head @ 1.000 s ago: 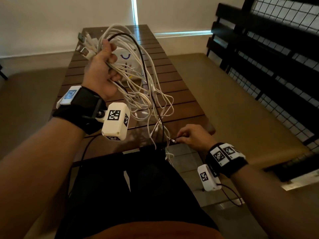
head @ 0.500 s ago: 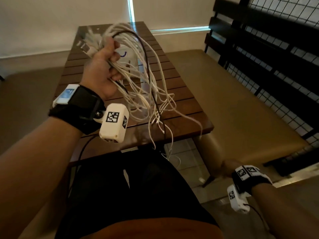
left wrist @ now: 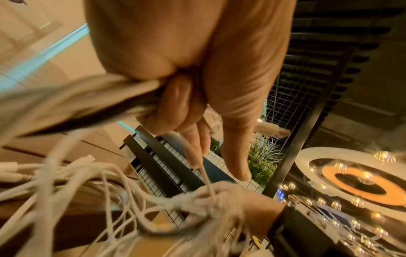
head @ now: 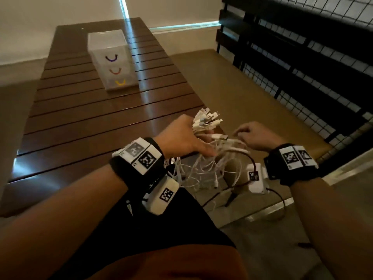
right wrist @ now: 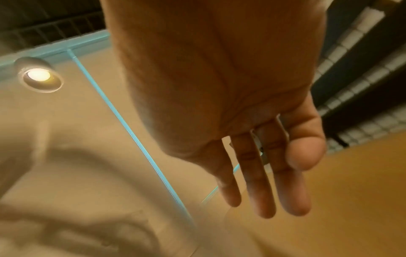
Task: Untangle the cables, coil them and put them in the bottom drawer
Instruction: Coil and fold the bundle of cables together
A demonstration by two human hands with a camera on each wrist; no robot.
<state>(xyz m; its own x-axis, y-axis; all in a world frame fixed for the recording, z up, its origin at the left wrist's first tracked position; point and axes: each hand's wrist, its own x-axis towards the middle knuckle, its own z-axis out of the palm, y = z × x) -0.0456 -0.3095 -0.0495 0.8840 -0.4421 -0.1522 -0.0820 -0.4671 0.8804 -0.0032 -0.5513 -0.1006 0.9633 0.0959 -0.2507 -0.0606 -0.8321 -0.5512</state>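
Note:
My left hand (head: pixel 191 138) grips a tangled bundle of white cables (head: pixel 203 170) over the table's near right corner. Several plugs (head: pixel 207 120) stick up past its knuckles, and loops hang below toward my lap. A dark cable runs through the bundle. In the left wrist view, the fingers (left wrist: pixel 182 107) curl round the cables (left wrist: pixel 87 182). My right hand (head: pixel 248 134) hovers just right of the bundle, close to the strands. In the right wrist view its fingers (right wrist: pixel 263 173) are relaxed and hold nothing. The translucent drawer unit (head: pixel 113 63) stands far back, its bottom drawer (head: pixel 120 82) shut.
A dark slatted wooden table (head: pixel 80 122) stretches ahead. A tan padded bench (head: pixel 232 87) runs along its right side, backed by a black slatted and wire-mesh railing (head: pixel 302 57). Tiled floor lies below at the right.
My left hand has brought the bundle down from high over the table to its near right corner. My right hand has risen from low on the right to beside the bundle.

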